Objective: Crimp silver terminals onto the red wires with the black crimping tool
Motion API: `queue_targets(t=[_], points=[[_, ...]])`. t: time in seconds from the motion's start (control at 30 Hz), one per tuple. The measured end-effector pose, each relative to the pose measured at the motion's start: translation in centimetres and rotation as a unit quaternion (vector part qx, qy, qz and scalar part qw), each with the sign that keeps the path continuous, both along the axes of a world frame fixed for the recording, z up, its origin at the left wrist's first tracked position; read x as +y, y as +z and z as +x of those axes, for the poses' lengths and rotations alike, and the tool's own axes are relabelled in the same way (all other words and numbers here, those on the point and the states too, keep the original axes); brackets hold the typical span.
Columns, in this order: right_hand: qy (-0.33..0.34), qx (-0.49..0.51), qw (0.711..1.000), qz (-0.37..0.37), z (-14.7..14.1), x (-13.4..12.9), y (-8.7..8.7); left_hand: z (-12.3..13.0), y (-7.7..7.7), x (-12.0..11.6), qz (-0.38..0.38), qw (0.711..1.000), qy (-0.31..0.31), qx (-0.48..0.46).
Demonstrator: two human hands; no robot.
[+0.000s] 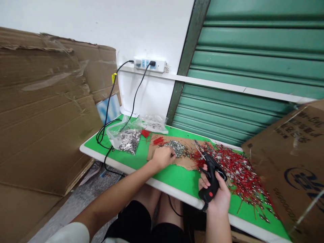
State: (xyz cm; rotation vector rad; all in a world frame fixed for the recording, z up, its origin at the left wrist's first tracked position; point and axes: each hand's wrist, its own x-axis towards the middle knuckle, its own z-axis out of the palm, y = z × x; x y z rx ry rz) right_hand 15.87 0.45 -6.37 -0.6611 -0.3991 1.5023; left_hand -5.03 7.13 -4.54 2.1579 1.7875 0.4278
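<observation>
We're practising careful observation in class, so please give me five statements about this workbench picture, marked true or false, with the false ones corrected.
1. The right hand holds a black gun-shaped tool. True.
2. The left hand rests on the power strip. False: it is down beside the silver pile.
3. A clear bag lies left of the cardboard sheet. True.
4. The tabletop is red. False: it is green.
5. The red-and-silver heap lies left of the silver pile. False: it lies to the right.

The surface before you
Metal parts lie on your cardboard sheet, a plastic bag left, a wire pile right, beside the carton.
</observation>
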Motion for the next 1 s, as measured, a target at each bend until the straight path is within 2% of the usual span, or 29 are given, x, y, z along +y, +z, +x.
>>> queue_targets(t=[0.2, 0.33, 0.6, 0.77, 1.0], points=[[-0.014, -0.015, 1.0, 0.0, -0.1, 0.0, 0.1, -0.4, -0.5, 0.4, 0.023, 0.999, -0.021, -0.045], [-0.006, -0.022, 1.0, 0.001, -0.1, -0.1, 0.2, -1.4, -0.4, 0.2, 0.054, 0.995, -0.012, -0.077], [-0.009, -0.02, 1.0, -0.012, -0.2, 0.0, 0.1, -4.7, 0.2, 0.3, -0.028, 0.997, 0.016, -0.068], [-0.009, -0.01, 1.0, -0.028, -0.2, 0.0, 0.1, -5.0, 0.2, 0.0, 0.017, 0.998, 0.049, -0.043], [-0.016, -0.031, 0.999, -0.026, -0.2, 0.1, 0.1, -5.7, -0.4, 0.3, 0.052, 0.997, 0.054, -0.035]])
